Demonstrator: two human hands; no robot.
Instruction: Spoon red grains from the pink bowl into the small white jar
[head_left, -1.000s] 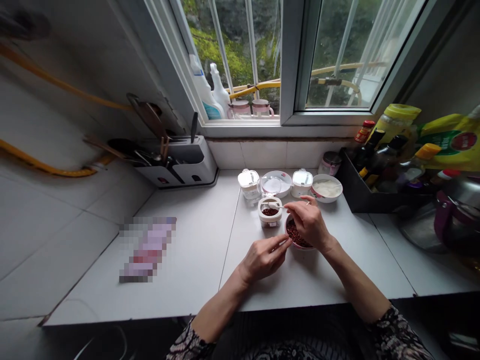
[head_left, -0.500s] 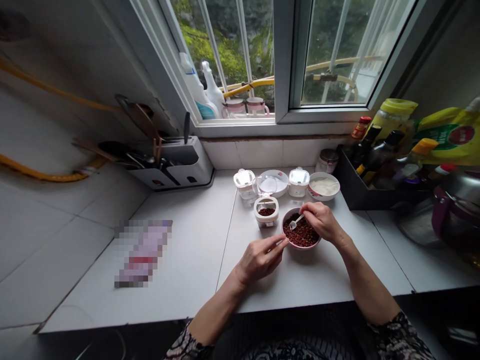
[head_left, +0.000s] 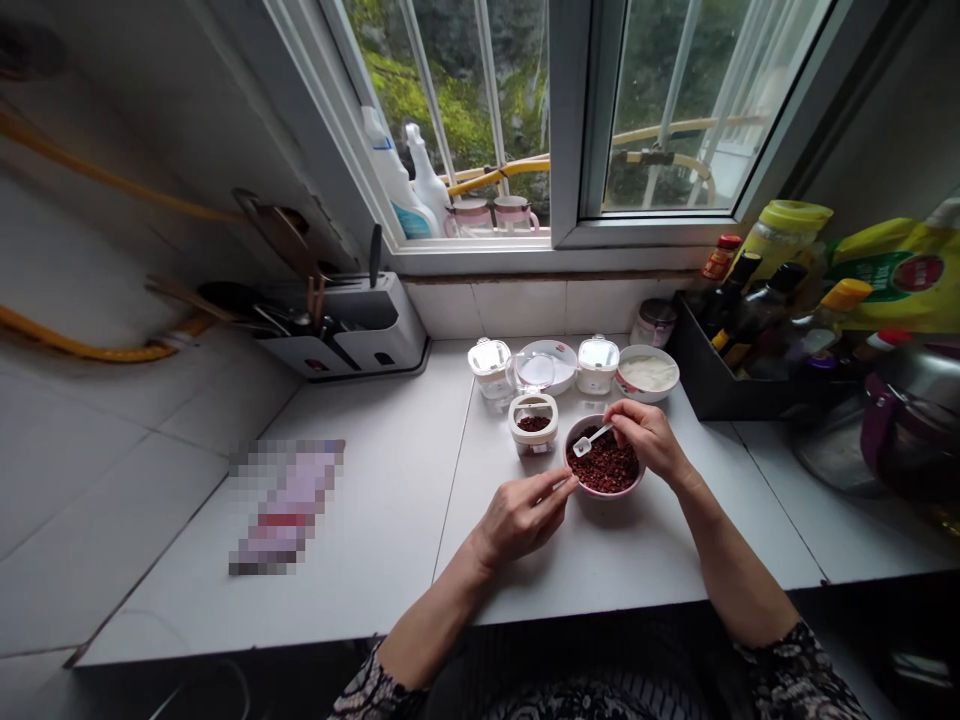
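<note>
A round bowl (head_left: 604, 492) full of dark red peppercorn-like grains (head_left: 609, 466) stands on the counter. My left hand (head_left: 526, 514) has its fingertips closed on the bowl's left rim. Between the fingers of my right hand (head_left: 646, 438) is a small white spoon (head_left: 592, 441), its scoop over the grains near the far left of the bowl. A few grains seem to lie in the scoop. Just left of the bowl, a clear jar (head_left: 534, 436) with a pale frame around its mouth holds more of the same grains; its lid stands raised behind it.
Two lidded jars (head_left: 490, 362), a white dish (head_left: 555, 366) and a bowl of white granules (head_left: 648, 374) line the back. At right are a black bottle box (head_left: 750, 388) and a pot (head_left: 847, 440). A knife block (head_left: 390, 330) stands back left; a blurred packet (head_left: 289, 508) lies left.
The spoon's scoop has risen slightly and shifted a little to the left over the grains. My right hand moved slightly right; my left hand stayed at the rim.
</note>
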